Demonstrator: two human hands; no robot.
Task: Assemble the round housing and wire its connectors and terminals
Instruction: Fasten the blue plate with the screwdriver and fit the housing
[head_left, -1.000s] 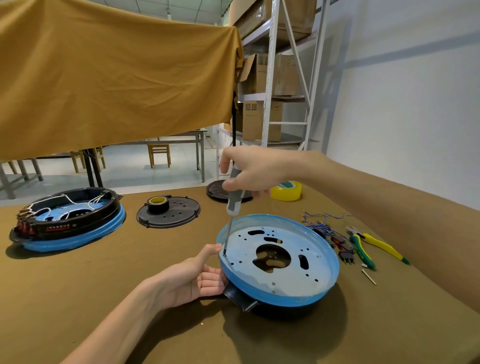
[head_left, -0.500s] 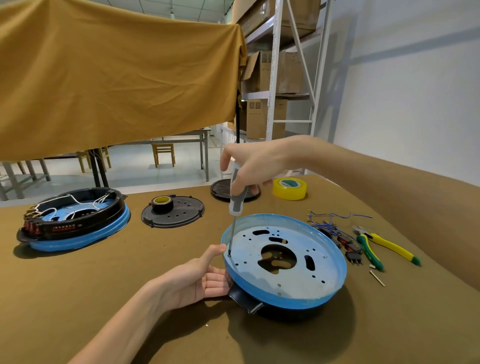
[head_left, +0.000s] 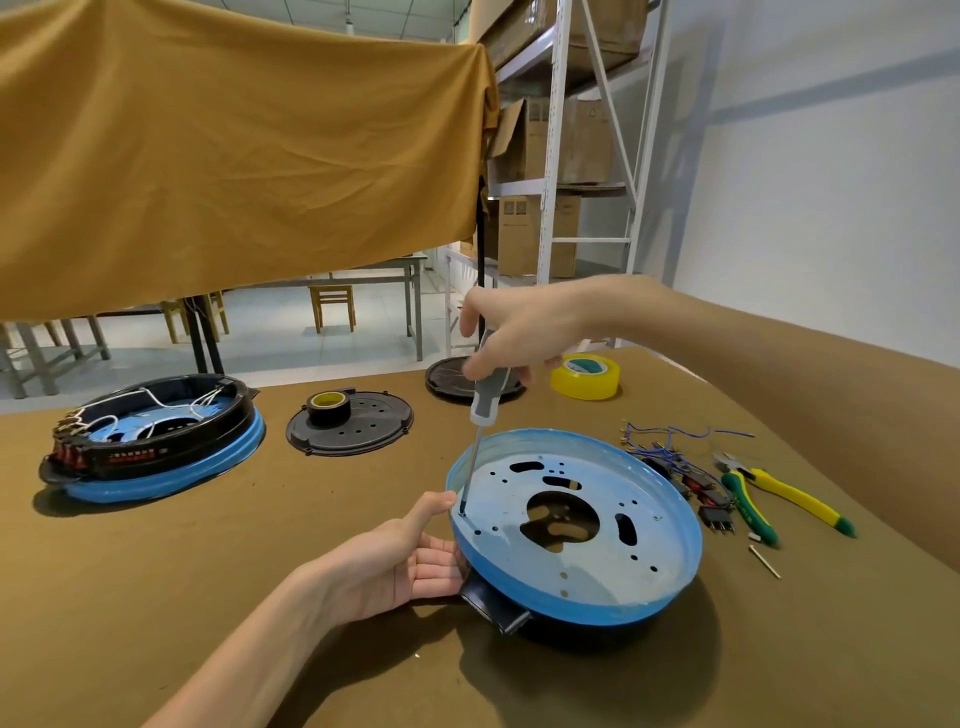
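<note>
A round blue housing plate (head_left: 613, 592) with several holes sits tilted on a black base at the table's centre right. My left hand (head_left: 400, 561) cups its left edge, thumb up against the rim, fingers curled under it. My right hand (head_left: 514, 332) grips the grey handle of a screwdriver (head_left: 485, 400), held nearly upright. The tip of its shaft stands in a hole near the plate's left rim. A bundle of blue wires with connectors (head_left: 675, 462) lies just right of the plate.
A second wired housing (head_left: 156, 441) sits at the far left. A black cover plate (head_left: 358, 426) carries a roll of black tape (head_left: 328, 406). Behind my right hand are a black disc (head_left: 447, 382) and yellow tape (head_left: 586, 376). Green-yellow pliers (head_left: 769, 493) lie at right.
The hands and screwdriver keep the same hold on the plate. My right hand's fingers shift slightly on the handle; the view drifts a little.
</note>
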